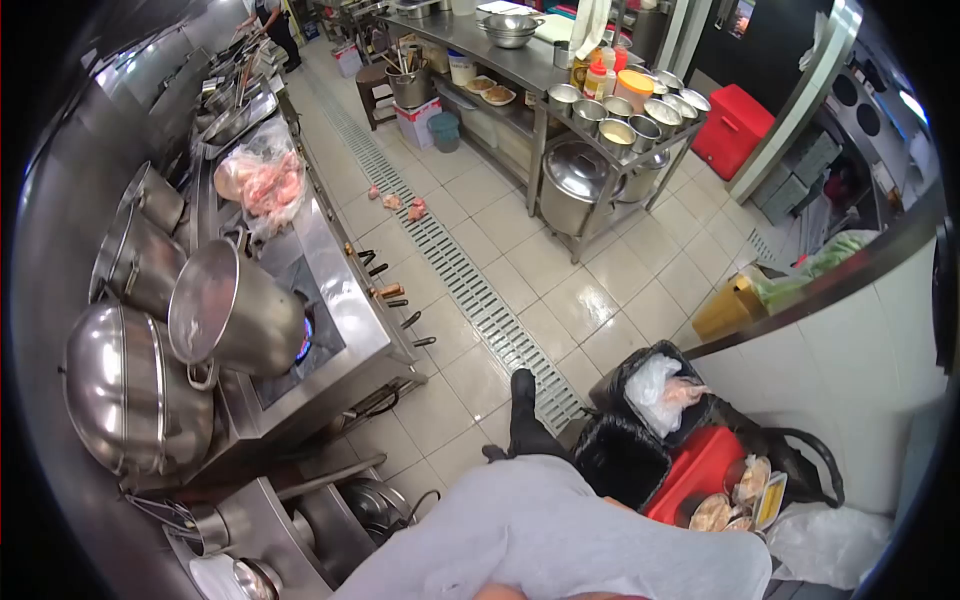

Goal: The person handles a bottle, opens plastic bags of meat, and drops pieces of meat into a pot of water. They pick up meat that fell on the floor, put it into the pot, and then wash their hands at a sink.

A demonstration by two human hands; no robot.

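Note:
Neither of my hands shows its fingers; skin-coloured patches at the bottom edge and beside my grey shirt (560, 530) are too small to make out. At the left, a large steel stockpot (250, 310) stands on the stove (350, 300) over a lit blue flame. Behind it, a clear plastic bag of raw meat (265, 185) lies on the stove top. A few meat scraps (416, 209) lie on the floor beside the drain grate (480, 310). Near my right side, a bin lined with black plastic (620, 465) stands beside another bin holding a white plastic bag (655, 395).
A steel table (520, 60) at the back holds bowls, sauce bottles and metal containers (617, 133). Beneath its near end stands a lidded pot (578, 190). A red box (733, 130) sits farther right. At the far left, another person (268, 25) stands by the stoves.

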